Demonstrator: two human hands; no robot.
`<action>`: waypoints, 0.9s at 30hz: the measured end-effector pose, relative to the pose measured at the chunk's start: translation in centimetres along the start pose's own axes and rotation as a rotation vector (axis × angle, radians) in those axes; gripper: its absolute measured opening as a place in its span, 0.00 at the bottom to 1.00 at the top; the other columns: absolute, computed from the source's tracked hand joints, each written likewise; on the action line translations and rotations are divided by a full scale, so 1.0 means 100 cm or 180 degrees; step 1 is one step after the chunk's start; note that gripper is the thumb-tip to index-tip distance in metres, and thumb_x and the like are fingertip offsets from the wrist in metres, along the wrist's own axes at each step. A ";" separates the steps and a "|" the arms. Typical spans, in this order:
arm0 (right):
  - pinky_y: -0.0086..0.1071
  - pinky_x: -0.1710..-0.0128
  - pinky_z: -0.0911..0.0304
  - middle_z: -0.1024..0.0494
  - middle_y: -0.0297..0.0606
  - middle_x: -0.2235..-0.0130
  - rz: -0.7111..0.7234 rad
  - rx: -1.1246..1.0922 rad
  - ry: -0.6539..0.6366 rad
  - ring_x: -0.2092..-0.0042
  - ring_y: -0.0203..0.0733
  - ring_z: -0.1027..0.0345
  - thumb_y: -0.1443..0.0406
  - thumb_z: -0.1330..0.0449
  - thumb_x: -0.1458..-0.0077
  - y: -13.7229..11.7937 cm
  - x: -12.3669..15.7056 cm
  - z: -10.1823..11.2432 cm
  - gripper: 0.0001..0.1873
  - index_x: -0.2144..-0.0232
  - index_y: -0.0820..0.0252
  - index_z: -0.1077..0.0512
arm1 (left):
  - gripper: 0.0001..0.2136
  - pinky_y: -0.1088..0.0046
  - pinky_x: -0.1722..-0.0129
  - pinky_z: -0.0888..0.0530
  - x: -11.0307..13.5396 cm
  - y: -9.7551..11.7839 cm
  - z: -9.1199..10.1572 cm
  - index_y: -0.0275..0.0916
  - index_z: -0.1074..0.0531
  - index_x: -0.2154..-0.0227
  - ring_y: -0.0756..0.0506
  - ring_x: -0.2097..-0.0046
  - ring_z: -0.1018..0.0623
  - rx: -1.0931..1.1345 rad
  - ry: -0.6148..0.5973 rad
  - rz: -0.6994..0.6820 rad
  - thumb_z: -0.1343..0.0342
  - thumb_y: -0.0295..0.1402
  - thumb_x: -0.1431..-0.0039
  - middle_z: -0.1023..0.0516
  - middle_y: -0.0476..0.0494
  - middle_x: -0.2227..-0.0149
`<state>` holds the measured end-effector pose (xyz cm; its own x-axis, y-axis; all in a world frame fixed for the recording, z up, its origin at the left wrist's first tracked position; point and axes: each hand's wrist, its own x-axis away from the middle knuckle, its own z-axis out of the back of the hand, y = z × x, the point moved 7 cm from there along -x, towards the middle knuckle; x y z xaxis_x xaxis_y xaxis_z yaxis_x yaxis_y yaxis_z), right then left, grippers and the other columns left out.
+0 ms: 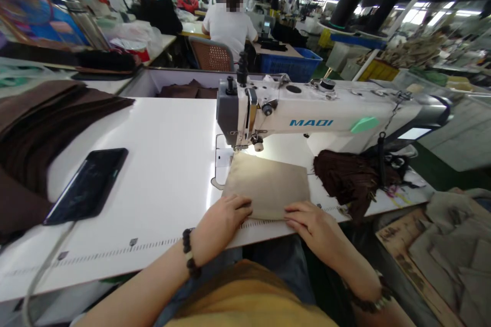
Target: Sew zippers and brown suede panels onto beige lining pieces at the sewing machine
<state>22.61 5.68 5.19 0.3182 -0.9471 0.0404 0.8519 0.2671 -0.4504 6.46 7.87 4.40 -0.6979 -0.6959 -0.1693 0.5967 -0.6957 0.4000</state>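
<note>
A tan fabric piece (268, 184) lies flat on the white sewing table (161, 163), its far corner under the needle of a white sewing machine (307, 112). My left hand (220, 222) rests on the piece's near left edge with fingers curled and pressed down. My right hand (310, 225) pinches the near right edge, fingers together on the cloth. Both wrists wear bead bracelets.
A black phone (88, 184) with a cable lies at the left. Dark brown fabric (38, 133) is stacked at far left, and a brown bundle (353, 176) sits right of the machine. Tan cut pieces (452, 255) lie low right. A person in white (229, 23) sits ahead.
</note>
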 end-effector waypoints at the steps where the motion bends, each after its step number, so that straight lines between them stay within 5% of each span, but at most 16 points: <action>1: 0.36 0.55 0.38 0.26 0.39 0.59 0.0003 -0.0046 -0.0018 0.57 0.42 0.34 0.69 0.48 0.44 0.002 0.000 0.001 0.10 0.65 0.59 0.26 | 0.07 0.66 0.54 0.29 0.004 -0.005 0.003 0.37 0.27 0.63 0.45 0.56 0.28 -0.0019 0.0075 0.0062 0.50 0.25 0.41 0.27 0.45 0.56; 7: 0.34 0.55 0.40 0.26 0.39 0.60 0.0063 -0.0223 0.0028 0.57 0.41 0.35 0.70 0.48 0.44 0.003 0.003 0.003 0.09 0.66 0.62 0.27 | 0.06 0.67 0.55 0.28 0.014 -0.027 0.010 0.37 0.27 0.67 0.46 0.57 0.26 -0.0038 0.0246 0.0259 0.49 0.23 0.43 0.26 0.46 0.57; 13: 0.28 0.66 0.39 0.26 0.36 0.71 0.0054 -0.0657 -0.0504 0.67 0.38 0.32 0.64 0.50 0.41 -0.032 0.019 -0.007 0.12 0.71 0.60 0.28 | 0.07 0.59 0.49 0.34 0.008 -0.009 0.012 0.37 0.28 0.64 0.45 0.54 0.27 -0.0259 0.0160 0.0011 0.50 0.23 0.43 0.27 0.43 0.55; 17: 0.31 0.51 0.41 0.30 0.40 0.51 0.0691 -0.1340 -0.0678 0.50 0.38 0.36 0.61 0.55 0.39 -0.042 0.020 -0.003 0.16 0.53 0.56 0.32 | 0.11 0.41 0.44 0.53 -0.002 -0.003 0.006 0.42 0.28 0.61 0.40 0.47 0.33 -0.0393 -0.0168 -0.0197 0.52 0.22 0.41 0.27 0.46 0.54; 21: 0.52 0.42 0.54 0.41 0.42 0.42 0.0491 0.0201 -0.0180 0.41 0.47 0.50 0.67 0.51 0.42 -0.008 0.001 -0.003 0.19 0.48 0.56 0.36 | 0.15 0.48 0.41 0.53 -0.023 -0.014 0.004 0.46 0.29 0.60 0.44 0.45 0.35 -0.0273 -0.0534 -0.0591 0.55 0.20 0.41 0.29 0.51 0.50; 24: 0.50 0.50 0.41 0.39 0.47 0.43 0.0081 0.1124 -0.0135 0.46 0.52 0.42 0.69 0.46 0.46 0.003 -0.009 -0.010 0.23 0.47 0.59 0.37 | 0.15 0.47 0.42 0.54 -0.040 -0.017 0.020 0.40 0.30 0.57 0.40 0.43 0.38 -0.0634 -0.0365 -0.0522 0.55 0.19 0.42 0.31 0.45 0.48; 27: 0.46 0.58 0.35 0.33 0.51 0.51 -0.0235 0.1562 0.0100 0.54 0.54 0.37 0.65 0.44 0.46 0.000 -0.015 -0.010 0.22 0.48 0.62 0.36 | 0.16 0.54 0.43 0.45 -0.043 0.003 0.035 0.35 0.33 0.53 0.42 0.45 0.34 -0.0748 -0.0218 -0.0525 0.56 0.18 0.42 0.33 0.39 0.47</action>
<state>21.71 6.91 4.19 0.2434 -0.9696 0.0260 0.9694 0.2440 0.0258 8.25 11.24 8.44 -0.8134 -0.5620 -0.1504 0.5428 -0.8261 0.1512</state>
